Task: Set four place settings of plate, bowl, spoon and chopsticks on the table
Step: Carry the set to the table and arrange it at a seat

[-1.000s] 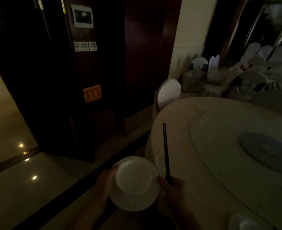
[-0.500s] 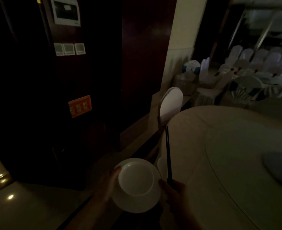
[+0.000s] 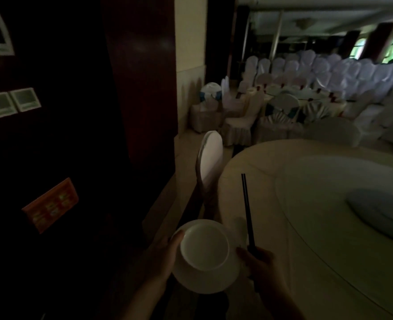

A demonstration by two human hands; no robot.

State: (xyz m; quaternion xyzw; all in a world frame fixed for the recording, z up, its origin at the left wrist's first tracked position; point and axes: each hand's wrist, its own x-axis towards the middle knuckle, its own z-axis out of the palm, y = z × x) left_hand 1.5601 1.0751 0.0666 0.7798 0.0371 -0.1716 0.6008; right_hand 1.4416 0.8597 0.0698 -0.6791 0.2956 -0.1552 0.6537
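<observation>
Head view, left hand (image 3: 164, 259) grips plate (image 3: 202, 282) rim; right hand (image 3: 262, 269) grips chopsticks (image 3: 246, 209)

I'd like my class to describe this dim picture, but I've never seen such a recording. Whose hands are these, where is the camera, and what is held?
No machine here: a person wears a wide-angle camera on the head, so the two hands at the bottom are their own. The left hand holds the left edge of a white plate with a white bowl standing on it. The right hand grips dark chopsticks pointing away from the camera. A pale thing beside them is too dim to name. Ahead is a round clothed table bearing a glass turntable, with a covered chair beside it.
</observation>
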